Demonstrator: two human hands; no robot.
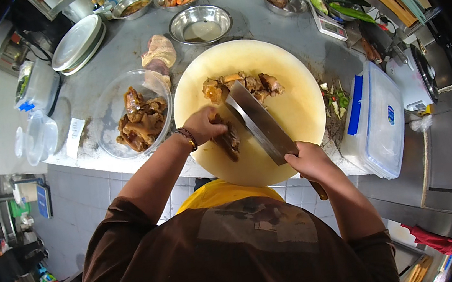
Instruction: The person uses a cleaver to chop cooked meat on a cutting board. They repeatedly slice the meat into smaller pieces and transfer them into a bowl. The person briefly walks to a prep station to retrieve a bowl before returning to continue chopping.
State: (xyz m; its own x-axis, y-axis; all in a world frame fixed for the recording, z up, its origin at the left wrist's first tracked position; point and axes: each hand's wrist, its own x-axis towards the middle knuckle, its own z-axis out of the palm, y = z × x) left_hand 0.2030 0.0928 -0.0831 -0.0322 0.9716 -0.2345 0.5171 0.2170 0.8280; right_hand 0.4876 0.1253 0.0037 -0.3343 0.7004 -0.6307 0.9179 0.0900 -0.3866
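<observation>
My right hand (311, 159) grips the wooden handle of a Chinese cleaver (264, 124), its broad blade slanting up and left over a round cutting board (293, 74). On the board's left side my left hand (204, 126) holds a dark piece of cooked meat (228, 140). Beyond the blade's tip lie several chopped brown chunks of cooked meat (244, 81), partly hidden by the blade. Left of the board, a clear round plastic bowl (106, 117) contains more brown cooked meat pieces (142, 123). A pale piece of raw poultry (159, 52) rests behind that bowl.
Steel bowls stand along the back, one with some liquid (201, 29). At right are a kitchen scale (329, 27), a lidded plastic box (376, 124) and vegetable scraps (336, 101). Stacked lids (79, 43) and a clear container (40, 137) stand on the left.
</observation>
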